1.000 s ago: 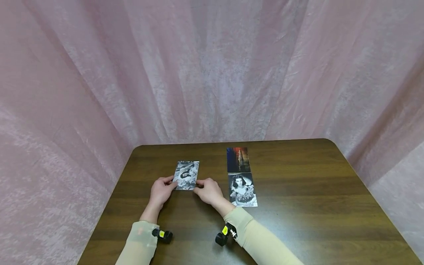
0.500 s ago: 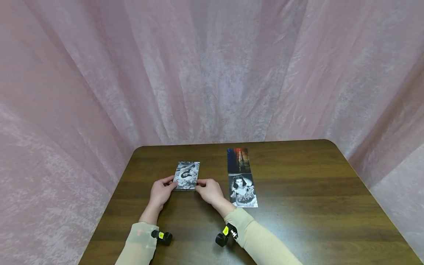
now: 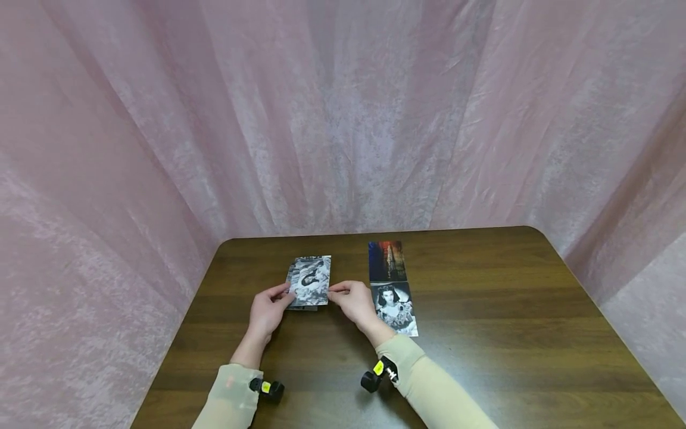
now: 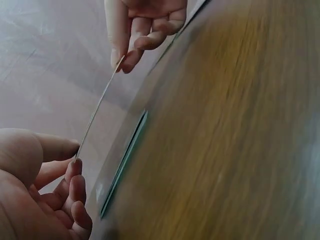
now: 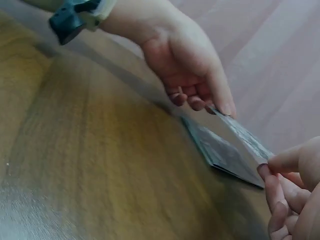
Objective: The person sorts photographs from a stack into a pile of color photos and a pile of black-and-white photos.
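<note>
A black-and-white photo [image 3: 309,279] is held just above the dark wooden table [image 3: 482,310], tilted up. My left hand [image 3: 286,294] pinches its left edge and my right hand [image 3: 337,290] pinches its right edge. In the left wrist view the photo [image 4: 100,105] shows edge-on between my left hand [image 4: 75,155] and my right hand [image 4: 122,60]. A thin stack of photos [image 3: 303,307] lies on the table right under it. The right wrist view shows the photo [image 5: 242,135] over that stack [image 5: 225,156], with my right hand [image 5: 265,165] low at the right.
Two more photos lie flat to the right: a colour one [image 3: 386,260] and, nearer me, a black-and-white portrait [image 3: 395,307] beside my right wrist. Pink curtain [image 3: 343,119] closes in the table's far and side edges.
The top photo, flat on the stack before, has come up off it in both hands. Both hands have moved slightly right and away from me.
</note>
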